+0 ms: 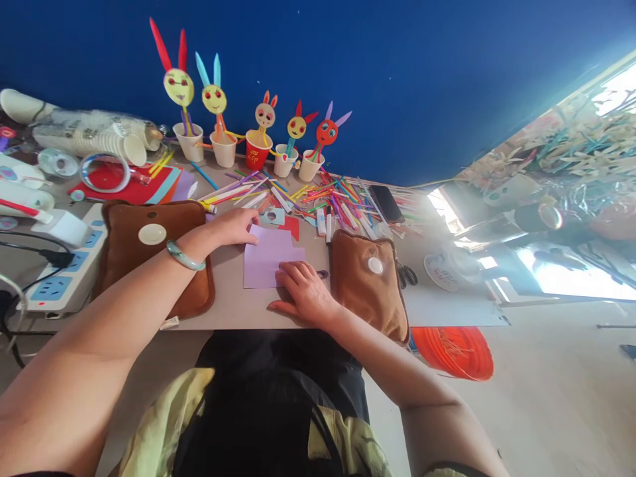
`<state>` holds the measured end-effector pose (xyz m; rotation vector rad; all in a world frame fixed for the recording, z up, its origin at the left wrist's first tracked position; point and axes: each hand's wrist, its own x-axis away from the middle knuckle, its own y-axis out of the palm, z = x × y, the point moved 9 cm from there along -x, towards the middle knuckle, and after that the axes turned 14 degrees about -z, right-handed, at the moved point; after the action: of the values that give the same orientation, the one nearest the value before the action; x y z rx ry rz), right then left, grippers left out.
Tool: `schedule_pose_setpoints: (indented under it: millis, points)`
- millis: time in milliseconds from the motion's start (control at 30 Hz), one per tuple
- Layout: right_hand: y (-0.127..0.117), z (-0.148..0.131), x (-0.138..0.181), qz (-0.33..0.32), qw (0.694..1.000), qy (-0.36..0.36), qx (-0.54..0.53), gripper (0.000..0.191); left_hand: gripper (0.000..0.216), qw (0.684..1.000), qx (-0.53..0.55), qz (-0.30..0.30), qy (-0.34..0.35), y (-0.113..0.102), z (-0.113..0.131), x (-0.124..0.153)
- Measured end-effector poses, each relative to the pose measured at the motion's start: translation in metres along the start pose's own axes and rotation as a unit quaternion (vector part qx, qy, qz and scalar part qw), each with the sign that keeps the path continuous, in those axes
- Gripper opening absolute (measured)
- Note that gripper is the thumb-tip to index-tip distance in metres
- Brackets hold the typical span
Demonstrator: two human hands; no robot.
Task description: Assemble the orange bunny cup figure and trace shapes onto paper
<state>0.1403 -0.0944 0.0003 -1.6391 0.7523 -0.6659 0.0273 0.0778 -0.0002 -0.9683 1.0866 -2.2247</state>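
At your far left, the power strip lies on the worktop, beside a brown pouch that your left forearm reaches across. Your left hand meets the upper left corner of the purple paper, thumb on the near side, probably to steady it; whether that grip pinches the sheet or merely presses it, I cannot tell. Behind, five cup figures stand in a row against the blue wall, perhaps to leave you room in front. The paper lies flat between your hands, its top edge stepped. Your right hand rests on its lower right part, fingers loosely spread, grasping nothing, seemingly as a weight against sliding. Loose pens lie beyond, likely within your reach. Just right of that hand sits another brown pouch, with scissors beside it.
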Motion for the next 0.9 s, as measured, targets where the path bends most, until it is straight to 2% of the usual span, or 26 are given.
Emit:
schedule_pose_setpoints:
  millis: [133,233,300,367,467,567,633,700,800,900]
  points:
    - [0.003,0.003,0.003,0.015,1.0,0.005,-0.007,0.068,0.05,0.999,-0.034,0.002,-0.022,-0.003,0.003,0.007]
    - [0.006,0.003,0.003,0.01,1.0,0.009,0.0,0.07,0.048,0.992,-0.115,0.048,-0.019,-0.01,0.016,0.014]
    - [0.008,0.004,0.002,0.004,1.0,0.014,-0.001,0.071,0.038,0.984,-0.161,0.069,0.039,-0.009,0.035,0.017]
    - [0.007,0.004,0.001,0.0,1.0,0.02,-0.004,0.071,0.029,0.974,-0.179,0.06,0.127,-0.002,0.056,0.02]
    - [0.005,0.004,0.0,-0.005,1.0,0.023,-0.007,0.071,0.025,0.957,-0.164,0.025,0.239,0.013,0.08,0.026]
    - [0.004,0.002,-0.001,-0.013,1.0,0.025,-0.005,0.071,0.03,0.943,-0.132,-0.045,0.303,0.03,0.091,0.034]
    - [0.004,0.002,-0.001,-0.023,0.999,0.031,0.0,0.07,0.039,0.94,-0.128,-0.102,0.299,0.042,0.089,0.035]
    - [0.004,0.001,0.0,-0.036,0.998,0.041,0.006,0.069,0.054,0.945,-0.137,-0.14,0.261,0.049,0.08,0.033]
    - [0.004,-0.003,0.003,-0.057,0.997,0.05,0.018,0.066,0.07,0.952,-0.145,-0.17,0.21,0.051,0.07,0.03]
    - [0.001,-0.01,0.011,-0.077,0.995,0.052,0.022,0.06,0.072,0.952,-0.149,-0.184,0.193,0.052,0.069,0.028]
